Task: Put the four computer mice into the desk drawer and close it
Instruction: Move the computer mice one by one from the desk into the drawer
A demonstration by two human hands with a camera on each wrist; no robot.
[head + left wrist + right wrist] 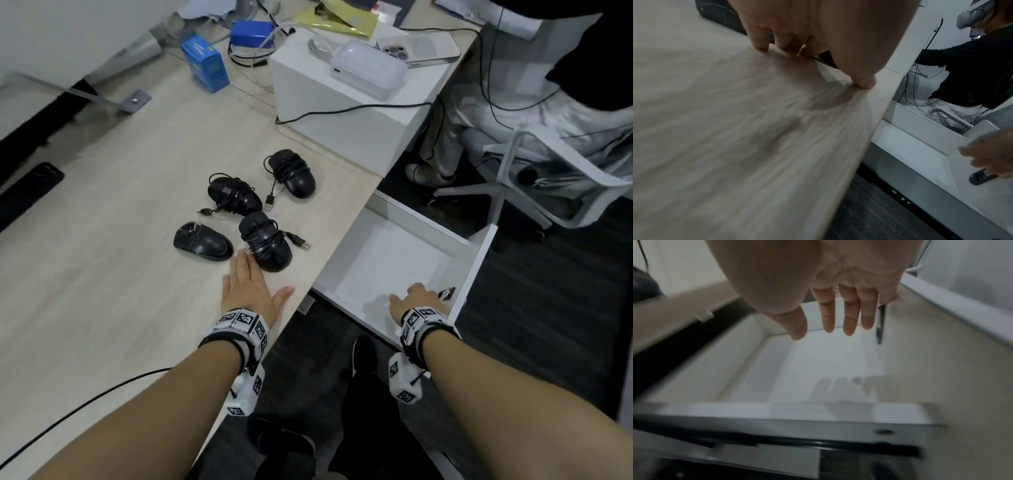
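Note:
Several black computer mice lie on the pale wooden desk (102, 274). Three are wrapped in their cables: one at the far right (291, 173), one in the middle (234, 195) and a near one (265, 241). A cordless mouse (202, 241) lies to the near left. My left hand (250, 284) rests flat on the desk, its fingertips just short of the near wrapped mouse (719, 14). The white drawer (394, 260) stands pulled out with nothing in it. My right hand (419, 301) hovers over its front end, fingers straight (846, 313), beside the black handle (447, 293).
A white box (342, 113) with a cable across it stands on the desk behind the mice, a blue box (205, 65) further back. A seated person (582, 51) and a white chair (548, 178) are beyond the drawer. A black cable (85, 404) crosses the near desk.

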